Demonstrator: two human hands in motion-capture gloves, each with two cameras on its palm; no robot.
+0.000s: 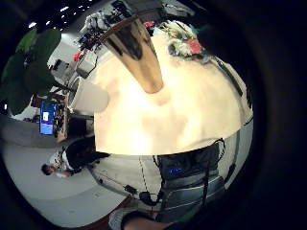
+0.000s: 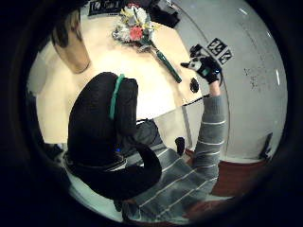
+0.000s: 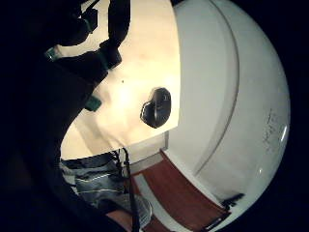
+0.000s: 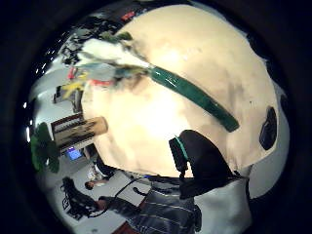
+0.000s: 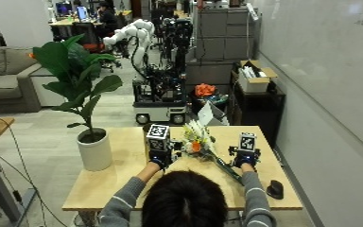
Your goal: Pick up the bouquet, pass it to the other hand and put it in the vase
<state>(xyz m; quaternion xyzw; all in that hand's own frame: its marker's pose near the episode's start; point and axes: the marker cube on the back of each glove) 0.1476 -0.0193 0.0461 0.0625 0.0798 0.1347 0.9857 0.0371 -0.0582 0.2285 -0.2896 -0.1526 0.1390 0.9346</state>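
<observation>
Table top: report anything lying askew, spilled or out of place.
Nothing is spilled or damaged. The bouquet lies flat on the table rather than standing in the vase, as expected before pickup. The one item foreign to the task is a computer mouse near the table's right front corner, clear of both hands.

Bouquet (image 5: 196, 140) is a white, yellow and orange-red mix with a dark green wrapped stem (image 5: 225, 169). Bench (image 5: 106, 185) is pale wood. Gloves are black, sleeves (image 5: 255, 198) grey with thin light stripes, mouse (image 5: 274, 189) black.
</observation>
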